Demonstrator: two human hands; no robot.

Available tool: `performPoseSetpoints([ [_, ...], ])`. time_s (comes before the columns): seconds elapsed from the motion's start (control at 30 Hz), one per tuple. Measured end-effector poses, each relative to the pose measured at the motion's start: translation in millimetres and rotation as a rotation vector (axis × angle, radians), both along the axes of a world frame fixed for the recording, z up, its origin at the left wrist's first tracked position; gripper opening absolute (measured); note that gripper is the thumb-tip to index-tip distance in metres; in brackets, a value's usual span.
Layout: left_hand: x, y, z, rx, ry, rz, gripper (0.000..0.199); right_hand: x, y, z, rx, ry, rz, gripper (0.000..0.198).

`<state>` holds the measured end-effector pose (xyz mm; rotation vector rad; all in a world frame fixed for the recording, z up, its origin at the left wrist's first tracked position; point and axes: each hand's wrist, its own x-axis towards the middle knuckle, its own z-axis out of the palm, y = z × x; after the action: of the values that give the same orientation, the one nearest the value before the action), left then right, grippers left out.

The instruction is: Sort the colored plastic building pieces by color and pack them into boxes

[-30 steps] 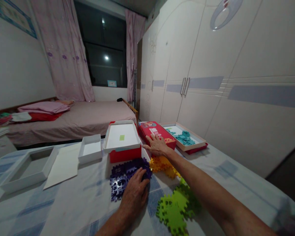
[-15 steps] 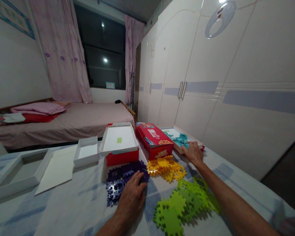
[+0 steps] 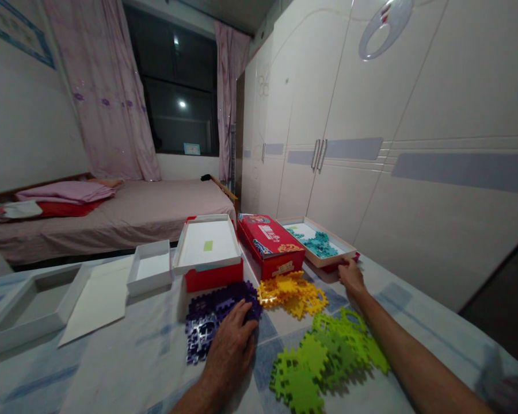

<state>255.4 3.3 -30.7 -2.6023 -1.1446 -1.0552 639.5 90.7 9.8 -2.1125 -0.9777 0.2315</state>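
My left hand (image 3: pixel 233 336) lies over the right part of a pile of dark purple gear-edged plastic pieces (image 3: pixel 201 328). Its fingers are loosely extended, and whatever is under the palm is hidden. At the near right corner of a shallow box (image 3: pixel 323 261), my right hand (image 3: pixel 351 276) has its fingers closed on the rim. That box holds teal plastic pieces (image 3: pixel 322 244) and has red showing beneath it. Yellow gear-edged pieces (image 3: pixel 291 293) lie between my hands. Closer to me, green gear-edged pieces (image 3: pixel 328 351) are heaped beside my right forearm.
A red printed box (image 3: pixel 270 241) stands in the middle at the back. Left of it is a white tray (image 3: pixel 207 244) on a red base. Farther left are a small white box (image 3: pixel 150 267), a cream sheet (image 3: pixel 97 299) and a grey-white box lid (image 3: pixel 30 310). Behind are a bed and wardrobe.
My right hand has moved right and slightly toward me, from over the teal pieces to the shallow box's near corner. My left hand has stayed on the purple pieces.
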Motion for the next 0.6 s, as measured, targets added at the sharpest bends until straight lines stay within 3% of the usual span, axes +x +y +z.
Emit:
performPoseSetpoints([
  [0.2, 0, 2, -1.2, 0.007, 0.000, -0.012, 0.029, 8, -2, 4, -0.129, -0.189, 0.105, 0.046],
  [0.4, -2, 2, -1.1, 0.012, 0.002, -0.021, 0.027, 13, 3, 9, -0.239, -0.238, 0.189, 0.032],
  [0.6, -1, 3, -3.1, 0.009, -0.010, -0.022, 0.029, 14, 6, 11, -0.253, -0.233, 0.108, 0.034],
])
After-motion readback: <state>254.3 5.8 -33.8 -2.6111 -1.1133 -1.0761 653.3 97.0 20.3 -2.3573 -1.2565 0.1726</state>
